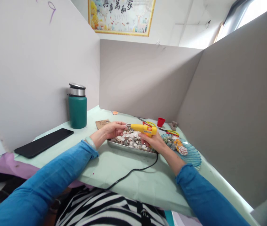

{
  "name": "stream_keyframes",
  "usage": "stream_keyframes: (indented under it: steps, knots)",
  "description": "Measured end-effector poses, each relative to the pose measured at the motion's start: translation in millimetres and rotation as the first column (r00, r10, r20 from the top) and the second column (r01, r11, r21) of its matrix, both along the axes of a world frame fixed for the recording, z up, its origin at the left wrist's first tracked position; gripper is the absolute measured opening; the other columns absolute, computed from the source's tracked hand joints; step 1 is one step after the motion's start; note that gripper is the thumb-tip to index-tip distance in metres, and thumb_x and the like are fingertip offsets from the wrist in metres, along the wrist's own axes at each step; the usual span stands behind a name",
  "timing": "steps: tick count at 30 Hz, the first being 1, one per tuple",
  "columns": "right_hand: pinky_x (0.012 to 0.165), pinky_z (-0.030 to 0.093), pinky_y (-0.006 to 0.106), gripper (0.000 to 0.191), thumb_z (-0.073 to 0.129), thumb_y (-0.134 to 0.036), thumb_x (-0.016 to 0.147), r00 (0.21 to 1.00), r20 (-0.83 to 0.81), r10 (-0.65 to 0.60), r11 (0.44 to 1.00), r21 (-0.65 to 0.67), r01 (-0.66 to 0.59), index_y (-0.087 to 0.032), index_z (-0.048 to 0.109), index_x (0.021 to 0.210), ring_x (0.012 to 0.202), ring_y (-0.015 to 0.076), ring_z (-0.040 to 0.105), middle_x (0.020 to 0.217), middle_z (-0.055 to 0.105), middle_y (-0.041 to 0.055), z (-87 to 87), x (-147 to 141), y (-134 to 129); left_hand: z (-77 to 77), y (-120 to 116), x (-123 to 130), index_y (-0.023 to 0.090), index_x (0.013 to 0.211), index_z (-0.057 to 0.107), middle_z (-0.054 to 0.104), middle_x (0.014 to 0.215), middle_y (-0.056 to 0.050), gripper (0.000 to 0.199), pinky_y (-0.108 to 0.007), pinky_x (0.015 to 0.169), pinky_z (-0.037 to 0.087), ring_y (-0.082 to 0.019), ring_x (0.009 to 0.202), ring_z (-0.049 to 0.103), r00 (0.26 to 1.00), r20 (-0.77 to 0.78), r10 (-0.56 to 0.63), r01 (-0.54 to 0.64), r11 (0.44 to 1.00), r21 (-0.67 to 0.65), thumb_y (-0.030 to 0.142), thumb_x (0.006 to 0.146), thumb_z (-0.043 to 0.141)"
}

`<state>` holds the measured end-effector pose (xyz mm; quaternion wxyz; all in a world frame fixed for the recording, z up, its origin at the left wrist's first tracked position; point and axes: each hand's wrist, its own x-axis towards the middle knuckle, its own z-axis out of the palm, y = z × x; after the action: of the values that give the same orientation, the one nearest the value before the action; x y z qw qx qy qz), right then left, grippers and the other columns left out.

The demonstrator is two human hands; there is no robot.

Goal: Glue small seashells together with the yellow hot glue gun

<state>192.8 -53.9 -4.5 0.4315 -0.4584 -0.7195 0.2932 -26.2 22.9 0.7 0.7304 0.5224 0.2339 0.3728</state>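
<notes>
My right hand (151, 140) is wrapped round the handle of a yellow hot glue gun (142, 128), whose nozzle points left. At the nozzle tip, my left hand (114, 128) has its thumb and fingers pinched together on something small and pale, too small to name. Below both hands lies a metal tray (130, 150) full of seashells (133, 138), partly covered by the hands and the gun. Right of my right hand is a blue shell-shaped plate (193, 155) with shells and an orange piece on it.
A black cord (133, 170) runs from the gun to the table's front edge. Left stand a green bottle (77, 110) and a black phone (44, 142). Behind the tray are scissors (172, 132), another pair (149, 123), a red cup (161, 121) and a brown card (102, 123). Partitions (145, 75) enclose the table.
</notes>
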Motion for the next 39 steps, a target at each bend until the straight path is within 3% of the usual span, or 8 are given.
stream_keyframes:
  steps: [3,15,39]
  knots:
    - [0.037,0.032,0.02,0.039,0.061,-0.051,0.071,1.0,-0.002,0.002,1.0,0.002,-0.002,-0.016,0.055,0.054,0.036,0.0054,0.038,0.045,0.052,-0.0016,0.7,-0.7,-0.9,-0.2,0.7,-0.5,0.011,0.077,0.056,0.052,0.052,0.004,0.02,-0.018,0.045,0.042,-0.004,0.04,0.045,1.0,0.014,-0.005,0.006,0.999,-0.041,0.005,0.062,0.069]
    - [0.039,0.031,0.021,0.039,0.059,-0.049,0.073,0.999,-0.007,-0.033,0.999,0.004,0.033,-0.016,0.054,0.053,0.035,0.0059,0.036,0.039,0.046,-0.0032,0.7,0.0,-0.6,0.1,-3.5,-1.2,0.01,0.075,0.058,0.057,0.06,0.0,0.018,-0.019,0.045,0.04,-0.003,0.04,0.044,0.992,-0.075,-0.1,0.101,0.995,0.01,0.01,0.062,0.07]
    - [0.04,0.032,0.021,0.04,0.058,-0.049,0.074,0.999,0.02,-0.04,0.999,0.0,0.04,-0.016,0.055,0.052,0.036,0.006,0.037,0.039,0.045,-0.0031,1.8,-1.0,-2.2,2.2,-4.6,0.7,0.01,0.073,0.056,0.056,0.058,0.0,0.017,-0.018,0.043,0.039,-0.003,0.04,0.043,0.997,-0.075,-0.032,0.033,0.999,0.006,0.01,0.061,0.069]
